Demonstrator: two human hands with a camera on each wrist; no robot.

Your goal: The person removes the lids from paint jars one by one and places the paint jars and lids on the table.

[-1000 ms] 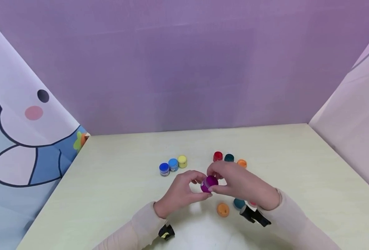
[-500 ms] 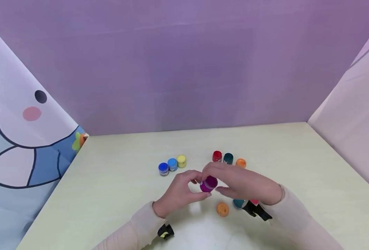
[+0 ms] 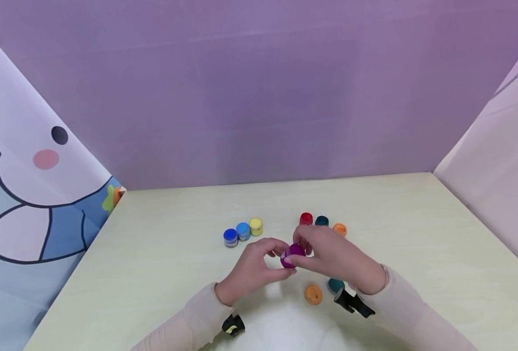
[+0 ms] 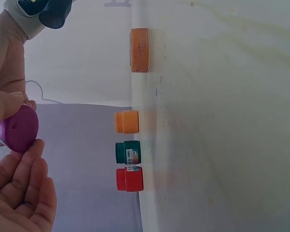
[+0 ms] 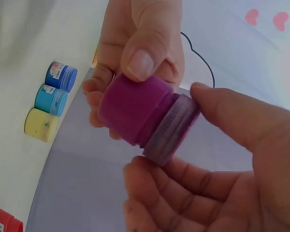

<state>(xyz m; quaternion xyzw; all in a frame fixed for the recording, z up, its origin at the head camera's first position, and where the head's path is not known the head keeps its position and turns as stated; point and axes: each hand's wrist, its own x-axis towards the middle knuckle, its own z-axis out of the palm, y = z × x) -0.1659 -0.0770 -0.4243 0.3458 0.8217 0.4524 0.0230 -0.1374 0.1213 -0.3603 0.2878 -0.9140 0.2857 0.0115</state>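
Observation:
Above the near middle of the table, a small purple paint jar (image 3: 288, 259) is held tilted between my two hands. My left hand (image 3: 252, 268) grips its body between thumb and fingers. At the ridged purple lid (image 5: 171, 130), my right hand (image 3: 329, 254) pinches the rim, thumb on one side and fingertips on the other. The right wrist view shows the lid sitting on the jar's neck. Below the hands lie an orange lid (image 3: 313, 294) and a teal lid (image 3: 335, 285), the latter close to the right wrist's camera.
Behind the left hand stand dark blue (image 3: 230, 237), light blue (image 3: 243, 231) and yellow (image 3: 256, 226) jars in a row. Red (image 3: 306, 219), dark green (image 3: 322, 221) and orange (image 3: 340, 229) jars stand beyond the right hand, partly hidden. A purple backdrop (image 3: 259, 97) rises behind the table.
Half a second ago my right thumb was off the purple jar and the fingers reached over its top. Now thumb and fingers are back around the lid. The left hand holds nearly still.

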